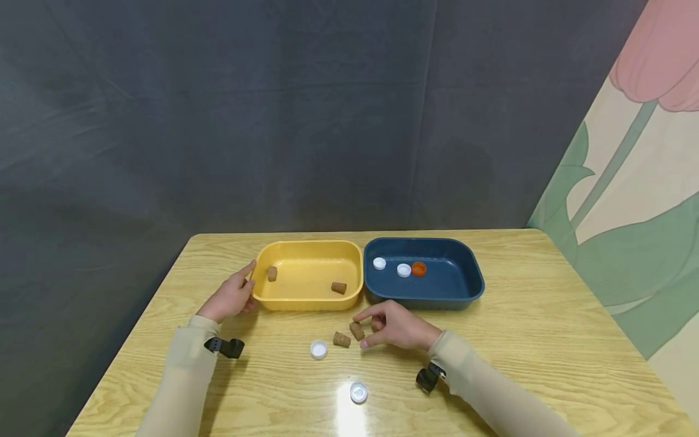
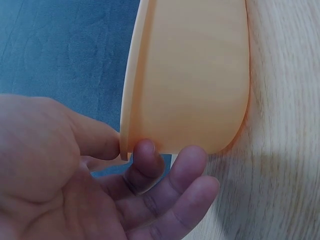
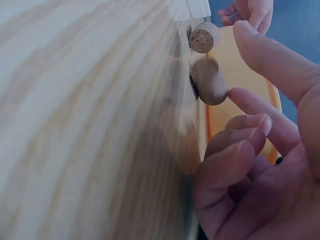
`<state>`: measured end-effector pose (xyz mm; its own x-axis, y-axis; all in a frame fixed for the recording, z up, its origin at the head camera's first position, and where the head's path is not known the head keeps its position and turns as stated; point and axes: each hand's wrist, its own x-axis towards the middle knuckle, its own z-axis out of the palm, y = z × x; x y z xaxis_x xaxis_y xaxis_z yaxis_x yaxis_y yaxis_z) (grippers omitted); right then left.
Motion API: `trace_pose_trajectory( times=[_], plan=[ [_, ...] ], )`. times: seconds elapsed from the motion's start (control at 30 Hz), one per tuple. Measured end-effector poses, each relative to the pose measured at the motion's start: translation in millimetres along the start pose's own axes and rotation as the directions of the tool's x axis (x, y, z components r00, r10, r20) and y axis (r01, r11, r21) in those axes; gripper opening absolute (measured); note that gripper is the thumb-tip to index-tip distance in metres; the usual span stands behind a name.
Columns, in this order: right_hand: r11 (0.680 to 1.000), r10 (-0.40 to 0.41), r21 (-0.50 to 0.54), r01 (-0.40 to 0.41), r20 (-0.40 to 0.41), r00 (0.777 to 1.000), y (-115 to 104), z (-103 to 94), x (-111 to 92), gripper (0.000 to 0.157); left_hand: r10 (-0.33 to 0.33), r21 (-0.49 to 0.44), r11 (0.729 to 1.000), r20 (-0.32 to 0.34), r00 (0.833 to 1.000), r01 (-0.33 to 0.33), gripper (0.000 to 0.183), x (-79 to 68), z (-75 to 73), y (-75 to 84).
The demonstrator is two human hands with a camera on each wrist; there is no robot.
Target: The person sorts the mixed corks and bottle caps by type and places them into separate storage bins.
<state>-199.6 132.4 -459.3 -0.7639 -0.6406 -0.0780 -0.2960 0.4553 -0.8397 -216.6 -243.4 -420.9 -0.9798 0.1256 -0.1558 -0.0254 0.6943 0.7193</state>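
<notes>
My left hand [image 1: 232, 297] is at the left end of a yellow plastic bin [image 1: 306, 304]. In the left wrist view, the thumb [image 2: 97, 140] presses on the bin's rim and the other fingers curl by its outer wall. Two corks lie inside, one cork [image 1: 272, 274] at the left and another cork [image 1: 338, 287] at the right. My right hand [image 1: 401, 326] reaches over the table with thumb and index finger spread around a cork [image 1: 357, 331]. The index fingertip is right at that cork in the right wrist view. Beside it lies another cork [image 1: 341, 340].
A dark blue bin [image 1: 448, 300] stands against the yellow one, holding a white cap [image 1: 379, 263], another white cap [image 1: 404, 270] and an orange cap [image 1: 418, 269]. On the wooden table [image 1: 546, 340] lie a white cap [image 1: 318, 349] and, nearer, another cap [image 1: 358, 392].
</notes>
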Motion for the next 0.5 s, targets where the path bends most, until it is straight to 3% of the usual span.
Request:
trace_pose_trajectory(
  times=[0.5],
  plan=[
    [1.000, -0.008, -0.022, 0.007, -0.023, 1.000, 5, 1.1, 11, 0.053, -0.011, -0.021, 1.000, 0.013, 1.000, 0.011, 0.056, 2.8, -0.9, -3.8]
  ],
)
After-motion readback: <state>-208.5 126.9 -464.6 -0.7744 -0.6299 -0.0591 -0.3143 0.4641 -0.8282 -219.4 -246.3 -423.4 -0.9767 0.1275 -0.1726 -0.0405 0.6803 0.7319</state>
